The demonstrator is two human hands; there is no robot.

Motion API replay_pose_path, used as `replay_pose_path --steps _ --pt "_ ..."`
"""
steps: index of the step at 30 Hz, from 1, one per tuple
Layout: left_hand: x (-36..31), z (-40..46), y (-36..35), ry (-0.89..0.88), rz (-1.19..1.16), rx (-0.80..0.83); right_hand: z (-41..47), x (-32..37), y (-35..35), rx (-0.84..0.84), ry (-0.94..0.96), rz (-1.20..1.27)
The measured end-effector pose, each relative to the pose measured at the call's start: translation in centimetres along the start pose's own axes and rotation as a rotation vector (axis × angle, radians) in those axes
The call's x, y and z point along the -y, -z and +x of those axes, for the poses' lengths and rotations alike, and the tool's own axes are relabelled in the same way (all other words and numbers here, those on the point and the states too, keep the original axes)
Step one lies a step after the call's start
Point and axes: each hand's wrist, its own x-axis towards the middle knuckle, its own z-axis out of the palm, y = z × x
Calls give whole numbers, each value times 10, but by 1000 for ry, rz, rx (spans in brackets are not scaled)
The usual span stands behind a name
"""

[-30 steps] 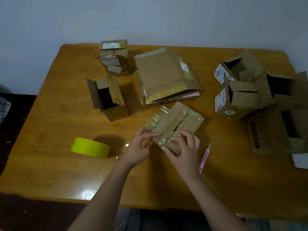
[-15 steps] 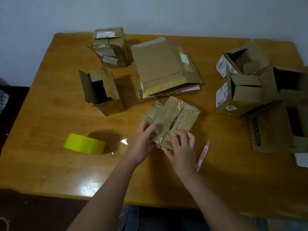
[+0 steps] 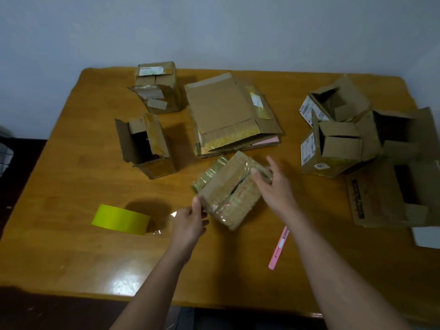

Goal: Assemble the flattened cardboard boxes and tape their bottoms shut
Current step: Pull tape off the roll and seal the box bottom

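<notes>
Both hands had spread apart since half a second earlier, leaving the seam of the small box for its opposite ends, and the view had dropped so more wall showed above the tabletop (image 3: 71, 234).

Largest on the tabletop was the stack of flattened boxes (image 3: 228, 115) near the middle of the far edge. A cluster of open assembled boxes (image 3: 357, 139) crowded the right edge. Two more boxes sat toward the far left corner, one taped box (image 3: 157, 86) and one open box (image 3: 145, 146) lying on its side nearer the middle.

The small box (image 3: 229, 189), glossy with old tape, sat at the tabletop's centre with its flaps up and a dark gap along the seam. The left hand (image 3: 190, 222) pinched its near corner with thumb and fingers; the right hand (image 3: 273, 184) curled over its far right end, gripping it.

The yellow tape roll (image 3: 121, 219) lay toward the left near edge, a loose clear tail pointing at the left hand. The pink cutter (image 3: 279, 248) lay just beside the right forearm.

The step in hand looked like closing the bottom flaps before taping. To do it well, the hands should probably squeeze the ends until the dark gap shuts and the flaps sit level, then one hand hold them down while the other fetches the tape. Taping over an open gap would likely leave a weak bottom.
</notes>
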Motion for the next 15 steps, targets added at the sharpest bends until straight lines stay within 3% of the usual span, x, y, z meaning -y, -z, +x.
replay_pose_path --steps 2,4,7,10,15 --pt "-8 -3 -6 -79 -92 20 -16 -2 -12 -4 -21 -127" --pt "-10 0 -8 -187 -2 7 -36 -8 -27 -88 -2 -244" --pt "-3 7 -9 -289 158 -25 -45 -18 -39 -214 27 -174" --pt "-4 13 -3 -310 172 -4 -33 -24 -33 -229 42 -167" --pt "-8 24 14 -212 106 108 -29 -20 -16 -207 232 -269"
